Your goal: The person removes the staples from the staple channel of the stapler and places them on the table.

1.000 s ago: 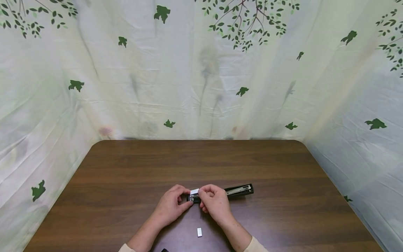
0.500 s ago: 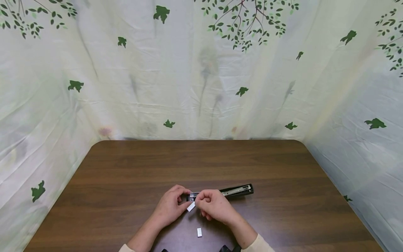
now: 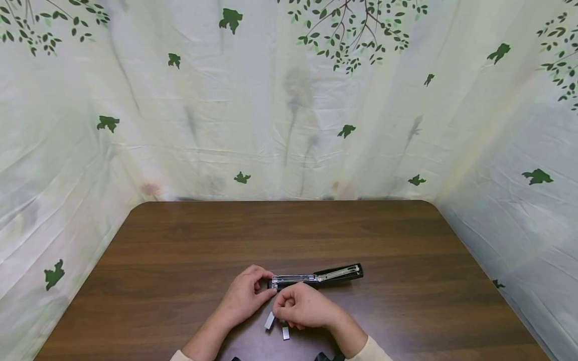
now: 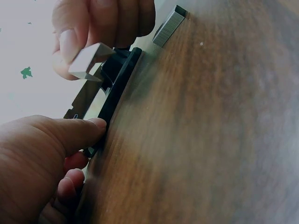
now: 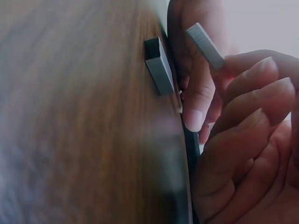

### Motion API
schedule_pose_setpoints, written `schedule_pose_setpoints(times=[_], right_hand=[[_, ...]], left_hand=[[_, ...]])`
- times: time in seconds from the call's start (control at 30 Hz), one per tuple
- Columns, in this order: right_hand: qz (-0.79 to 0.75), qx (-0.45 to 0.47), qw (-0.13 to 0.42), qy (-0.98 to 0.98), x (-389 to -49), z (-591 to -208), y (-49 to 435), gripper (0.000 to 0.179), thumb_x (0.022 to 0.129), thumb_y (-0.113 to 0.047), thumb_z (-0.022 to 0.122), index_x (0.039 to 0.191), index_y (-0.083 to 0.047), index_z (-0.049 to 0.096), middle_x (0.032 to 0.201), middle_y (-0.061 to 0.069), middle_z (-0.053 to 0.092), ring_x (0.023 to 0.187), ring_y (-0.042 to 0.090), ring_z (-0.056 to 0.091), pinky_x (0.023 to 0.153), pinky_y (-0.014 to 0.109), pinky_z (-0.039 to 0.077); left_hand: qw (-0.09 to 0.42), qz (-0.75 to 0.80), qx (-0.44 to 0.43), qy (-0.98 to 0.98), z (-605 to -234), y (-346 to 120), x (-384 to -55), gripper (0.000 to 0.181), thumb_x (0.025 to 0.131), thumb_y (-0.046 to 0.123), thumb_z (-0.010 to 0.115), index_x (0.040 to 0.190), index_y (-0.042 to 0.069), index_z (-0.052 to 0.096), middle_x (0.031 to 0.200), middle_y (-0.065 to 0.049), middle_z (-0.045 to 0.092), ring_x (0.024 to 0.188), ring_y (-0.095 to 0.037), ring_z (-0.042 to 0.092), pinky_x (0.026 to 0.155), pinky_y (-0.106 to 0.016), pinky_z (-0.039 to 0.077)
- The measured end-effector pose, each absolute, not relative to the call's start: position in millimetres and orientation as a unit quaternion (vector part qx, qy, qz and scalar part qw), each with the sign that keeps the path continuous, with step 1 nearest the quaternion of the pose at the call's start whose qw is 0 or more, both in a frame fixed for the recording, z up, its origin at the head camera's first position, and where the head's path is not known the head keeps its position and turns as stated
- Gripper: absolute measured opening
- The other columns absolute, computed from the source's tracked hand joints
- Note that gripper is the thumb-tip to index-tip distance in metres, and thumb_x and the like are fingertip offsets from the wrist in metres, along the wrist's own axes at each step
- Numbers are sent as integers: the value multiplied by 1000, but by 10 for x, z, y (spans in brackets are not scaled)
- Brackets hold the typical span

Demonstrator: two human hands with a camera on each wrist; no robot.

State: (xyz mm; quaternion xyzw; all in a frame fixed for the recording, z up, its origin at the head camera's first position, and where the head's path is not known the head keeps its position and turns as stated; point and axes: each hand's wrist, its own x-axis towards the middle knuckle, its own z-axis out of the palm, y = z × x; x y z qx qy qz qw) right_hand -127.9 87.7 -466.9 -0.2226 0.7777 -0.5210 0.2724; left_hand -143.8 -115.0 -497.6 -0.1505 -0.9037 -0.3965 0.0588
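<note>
A black stapler (image 3: 339, 274) lies opened out on the table, its metal magazine exposed. My left hand (image 3: 246, 296) grips the stapler's left end between thumb and fingers. My right hand (image 3: 307, 307) pinches a strip of staples (image 3: 269, 321) by one end, in front of the stapler; the left wrist view shows the strip's (image 4: 91, 60) bent legs. A second staple strip (image 3: 286, 333) rests on the table just below the right hand, and in the right wrist view this strip (image 5: 159, 67) lies beside the left thumb.
The brown wooden table (image 3: 180, 235) runs back to a pale curtain (image 3: 271, 100) with leaf prints. Dark objects (image 3: 327, 356) show at the bottom edge of the head view, near the right forearm.
My right hand has drawn the held staple strip off the stapler and toward me, down beside the loose strip, uncovering the magazine. The left hand has stayed on the stapler.
</note>
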Motion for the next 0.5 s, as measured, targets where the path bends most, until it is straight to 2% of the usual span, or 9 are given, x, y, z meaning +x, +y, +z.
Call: schedule_pose_setpoints(times=[0.5], right_hand=[[-477,-234,255,808,-1257,-4695,843,15,93,-17,72,79,-13,71,50,-10,51,39,0,44,41,18,36]], left_hand=[[57,-392,-148,-906,-4966,-1149,-1432,26,80,17,87,102,21,74,100,10,65,77,-2,52,70,-20,45]])
